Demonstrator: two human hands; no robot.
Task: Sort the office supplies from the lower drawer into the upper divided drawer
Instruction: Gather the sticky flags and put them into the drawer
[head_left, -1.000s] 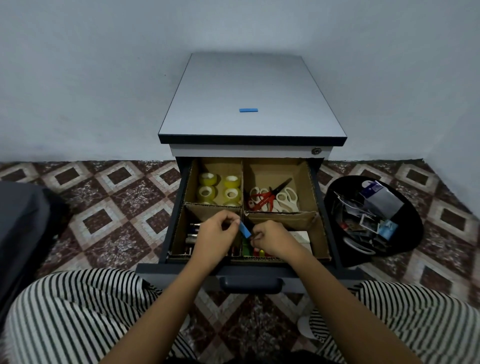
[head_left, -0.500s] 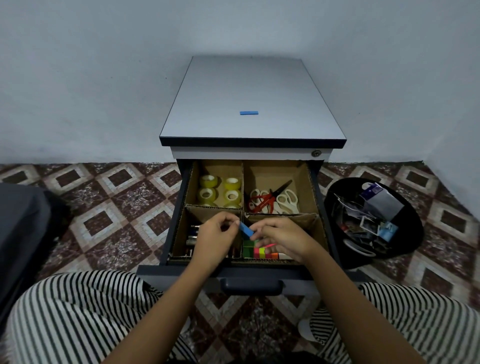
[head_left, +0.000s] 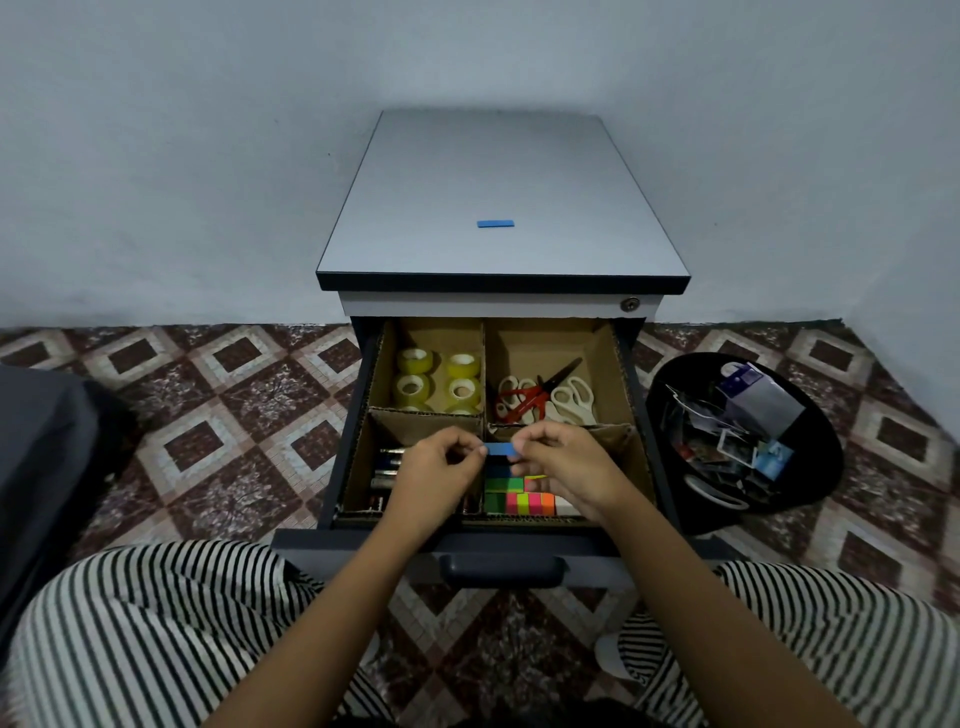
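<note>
I hold the blue sticky-flag pad (head_left: 500, 450) in the air by its two short ends. My left hand (head_left: 436, 462) pinches one end between thumb and forefinger, and my right hand (head_left: 561, 462) pinches the other. The rest of my fingers are loosely curled and hold nothing else.

I place everything from the cardboard divider (head_left: 485, 364) of the upper drawer. The pad hangs level just in front of where the divider's walls cross, over the near-right compartment. The other coloured sticky-flag pads (head_left: 524, 501) already lie there in rows. The tape rolls (head_left: 436, 382) are far-left of the cross, the scissors (head_left: 545, 397) far-right, and the pens (head_left: 387, 467) near-left, partly under my left wrist.

I judge the pad to weigh almost nothing. It looks like a thin stack of paper or film leaves, so it would bend or fan if squeezed across its flat faces. An end or edge grip suits it, with light pressure so the leaves do not peel apart or crease. It is not fragile and not slippery, but it is small enough to flick out of a careless pinch. One hand on a short end should be enough to lower it flat beside the others.
</note>
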